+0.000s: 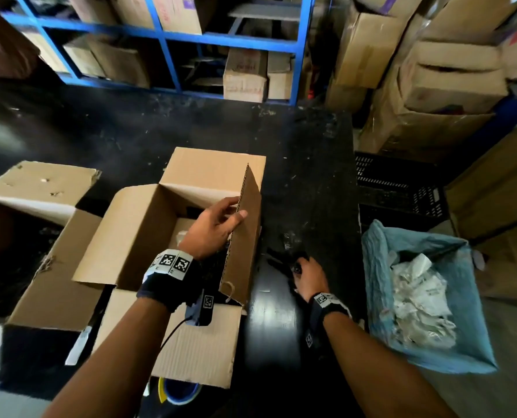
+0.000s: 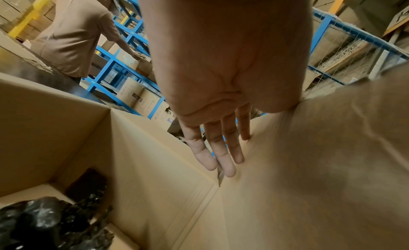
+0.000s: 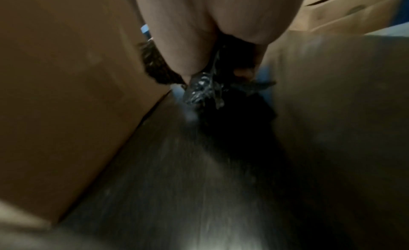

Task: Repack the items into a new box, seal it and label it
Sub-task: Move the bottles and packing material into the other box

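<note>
An open cardboard box [image 1: 148, 224] stands on the black table [image 1: 305, 176]. My left hand [image 1: 215, 227] holds its upright right flap [image 1: 249, 224], fingers [image 2: 221, 157] straight along the inner face and thumb over the edge. Black plastic-wrapped items [image 2: 44, 218] lie on the bottom of the box. To the right of the box, low over the table, my right hand [image 1: 308, 279] grips a shiny black plastic-wrapped item [image 1: 293, 260] [image 3: 203, 91]. A second, worn open box [image 1: 40, 206] stands at the left.
A blue bag [image 1: 378, 285] of crumpled white paper stands right of the table, with black crates [image 1: 402, 188] behind it. Blue shelving [image 1: 167, 55] and stacked cartons [image 1: 432, 86] line the back. A blue and yellow object [image 1: 179, 390] shows under the near flap. Another person [image 2: 73, 35] works nearby.
</note>
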A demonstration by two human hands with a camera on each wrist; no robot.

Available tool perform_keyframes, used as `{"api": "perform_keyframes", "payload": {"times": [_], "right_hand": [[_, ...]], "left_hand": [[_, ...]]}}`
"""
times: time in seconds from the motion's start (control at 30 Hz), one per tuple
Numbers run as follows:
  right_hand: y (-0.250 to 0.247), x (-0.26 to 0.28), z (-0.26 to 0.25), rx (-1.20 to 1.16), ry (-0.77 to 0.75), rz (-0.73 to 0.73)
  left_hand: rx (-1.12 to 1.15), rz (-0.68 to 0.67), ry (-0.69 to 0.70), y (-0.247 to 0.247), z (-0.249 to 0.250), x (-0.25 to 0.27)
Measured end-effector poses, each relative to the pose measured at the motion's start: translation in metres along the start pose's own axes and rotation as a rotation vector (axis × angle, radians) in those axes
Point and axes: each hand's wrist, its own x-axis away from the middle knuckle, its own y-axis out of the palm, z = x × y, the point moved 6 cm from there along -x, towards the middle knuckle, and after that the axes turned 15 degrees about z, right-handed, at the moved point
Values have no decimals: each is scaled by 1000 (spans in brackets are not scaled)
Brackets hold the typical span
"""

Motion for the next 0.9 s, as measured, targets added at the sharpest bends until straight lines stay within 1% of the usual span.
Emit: {"api": "perform_keyframes", "payload": {"times": [0.1, 0.2, 0.27, 0.33, 0.37, 0.43, 0.5, 0.53, 0.6, 0.67, 0.73, 0.8, 0.87, 0.9], "right_hand": [[-53, -17, 2, -105, 20, 141], [-131, -38, -10, -173, -31, 334], [-187, -48, -27, -232, -91, 461], [-230, -55, -47, -279, -122, 553], [-245, -58, -58, -292, -129, 582], [-260, -62, -84, -321, -168, 598], [-252, -57, -119, -353, -238, 564], [-242, -52, -139, -360, -268, 527], [-210, -38, -176, -376, -317, 419], [-174, -20, -208, -394, -363, 272], [-139, -1, -229, -376, -417, 125], [-105, 12, -238, -287, -441, -66], [-78, 21, -241, -167, -453, -217], [-69, 23, -241, -121, -456, -259]], "left_hand": [[-67, 43, 43, 14, 7, 5], [-126, 17, 82, 43, 16, 21], [-261, -47, 142, 65, 15, 37], [-396, -127, 201, 79, 5, 57], [-471, -175, 218, 84, -4, 65], [-623, -275, 247, 88, -26, 82], [-729, -343, 271, 84, -45, 98], [-754, -347, 273, 80, -52, 106], [-759, -339, 289, 70, -62, 122], [-729, -311, 308, 56, -65, 135], [-688, -268, 295, 37, -64, 147], [-647, -245, 305, 19, -61, 159], [-604, -263, 289, -1, -62, 166], [-592, -271, 280, -11, -63, 164]]}}
